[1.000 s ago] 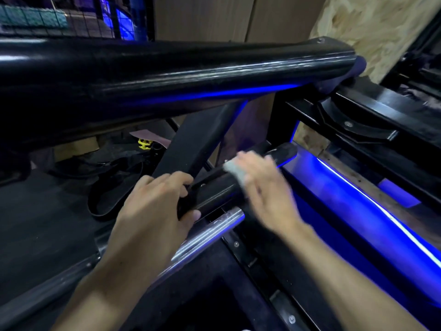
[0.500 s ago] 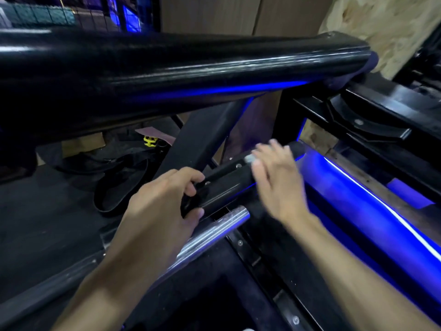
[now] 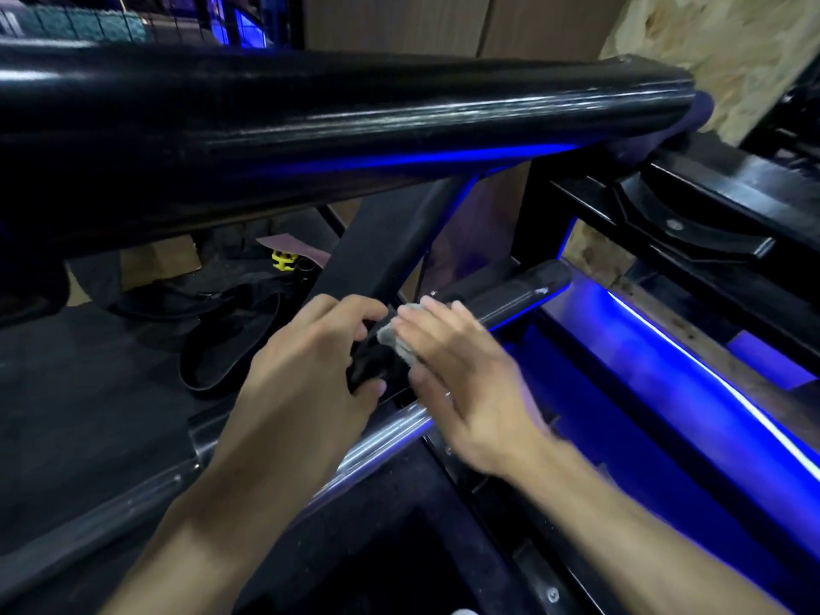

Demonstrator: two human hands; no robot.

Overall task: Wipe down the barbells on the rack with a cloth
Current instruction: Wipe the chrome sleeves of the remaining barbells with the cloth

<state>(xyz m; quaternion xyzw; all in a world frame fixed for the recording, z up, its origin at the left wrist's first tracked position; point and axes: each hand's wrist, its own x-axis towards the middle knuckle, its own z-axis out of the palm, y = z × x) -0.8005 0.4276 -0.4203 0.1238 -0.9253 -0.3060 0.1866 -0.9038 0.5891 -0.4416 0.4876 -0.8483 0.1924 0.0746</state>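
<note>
Curled around the black barbell sleeve (image 3: 501,292), the left hand (image 3: 310,375) grips it from the near side, fingers wrapped over the top and thumb underneath. Right hand (image 3: 461,383), blurred, presses a small pale cloth (image 3: 397,337) against the same sleeve just beside the left fingers; the fingers lie fairly straight over the cloth, and whether the thumb pinches it cannot be told. Only a crumpled edge of the cloth shows past the fingertips. Directly below the hands, a chrome barbell shaft (image 3: 390,432) runs diagonally from lower left toward the centre, lying close alongside the black sleeve. Across the upper half of the view, a thick glossy black bar (image 3: 355,113) spans from left to right, its right end resting at the black rack frame (image 3: 710,193). A slanted black rack upright (image 3: 386,241) descends behind the hands. Blue strip lighting (image 3: 710,383) glows along the right side. A black belt (image 3: 230,348) and a yellow clip (image 3: 284,259) lie on the dark floor behind.
</note>
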